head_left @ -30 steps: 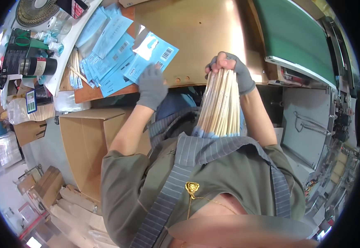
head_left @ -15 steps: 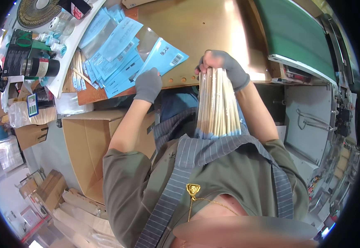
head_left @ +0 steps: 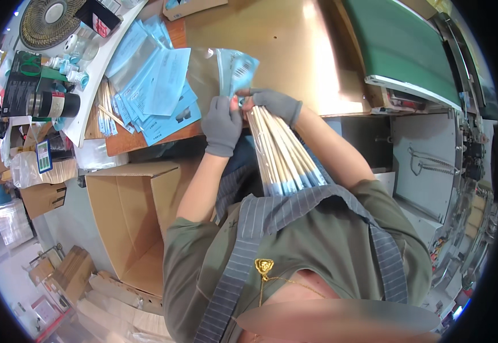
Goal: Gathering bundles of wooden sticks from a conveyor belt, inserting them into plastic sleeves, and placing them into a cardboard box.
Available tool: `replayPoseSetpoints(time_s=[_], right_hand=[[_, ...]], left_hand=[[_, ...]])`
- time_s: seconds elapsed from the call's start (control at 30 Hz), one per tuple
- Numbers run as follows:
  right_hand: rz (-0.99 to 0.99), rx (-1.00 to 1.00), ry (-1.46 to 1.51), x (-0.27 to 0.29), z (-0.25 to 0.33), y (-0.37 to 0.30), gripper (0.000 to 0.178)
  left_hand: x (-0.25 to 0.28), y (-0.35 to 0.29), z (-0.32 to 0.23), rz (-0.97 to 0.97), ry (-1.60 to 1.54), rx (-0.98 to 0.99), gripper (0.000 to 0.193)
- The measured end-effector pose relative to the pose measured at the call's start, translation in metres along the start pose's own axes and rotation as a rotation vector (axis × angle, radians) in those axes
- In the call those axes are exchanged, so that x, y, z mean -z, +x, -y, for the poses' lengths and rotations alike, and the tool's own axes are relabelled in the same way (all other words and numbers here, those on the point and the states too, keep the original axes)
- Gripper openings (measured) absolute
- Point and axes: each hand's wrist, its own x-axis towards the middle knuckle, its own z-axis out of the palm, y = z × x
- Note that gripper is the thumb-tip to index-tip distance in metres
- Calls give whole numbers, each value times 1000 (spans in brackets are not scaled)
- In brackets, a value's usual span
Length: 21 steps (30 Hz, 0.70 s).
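My left hand [head_left: 221, 127], in a grey fingerless glove, pinches the near edge of a blue and clear plastic bag [head_left: 238, 70] at the table's front edge. Right beside it, my gloved right hand [head_left: 276, 105] grips the upper end of a bundle of thin wooden sticks in clear wrapping [head_left: 283, 150]. The sticks hang down toward my apron, their lower ends blue. The fingertips of both hands meet at the bag's near edge; whether the right fingers also hold the bag I cannot tell.
Flat blue bags [head_left: 166, 86] lie piled at the table's left, beside loose sticks [head_left: 109, 108]. A white shelf [head_left: 97, 68] carries a black thermos [head_left: 57, 104] and small bottles. Below stands an open cardboard box [head_left: 124, 214]. A green board [head_left: 403, 51] lies to the right.
My left hand has moved right, bringing the bag along and bending it upright. My right hand has come left and down to it with the stick bundle, which now slants.
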Motion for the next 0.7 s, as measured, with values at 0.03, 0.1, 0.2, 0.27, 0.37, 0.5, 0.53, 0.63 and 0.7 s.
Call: replayPoseSetpoints(time_s=[0.03, 0.1, 0.2, 0.27, 0.37, 0.5, 0.53, 0.63, 0.7], right_hand=[[-43, 7, -116, 0, -1, 2, 41], [-59, -40, -107, 1, -1, -1, 31], [-144, -56, -47, 8, -9, -5, 25], [-190, -42, 8, -3, -11, -18, 30], [-108, -26, 391, -31, -22, -71, 42], [-22, -18, -90, -18, -42, -151, 54], [-90, -40, -418, -11, -46, -164, 55], [-406, 79, -1013, -5, -28, -167, 37], [-682, 332, -1456, 6, -7, -148, 29]], left_hand=[[1, -4, -2, -20, 27, -102, 16], [7, -7, -3, -14, -2, -156, 16], [17, -15, -11, 10, -61, -277, 16], [22, -23, -12, 28, -95, -339, 16], [32, -36, -16, 7, -197, -289, 14], [48, -72, -42, 75, -283, -421, 13], [50, -80, -47, 113, -331, -461, 13], [56, -66, -65, 204, -374, -381, 14], [67, -32, -85, 244, -358, -229, 17]])
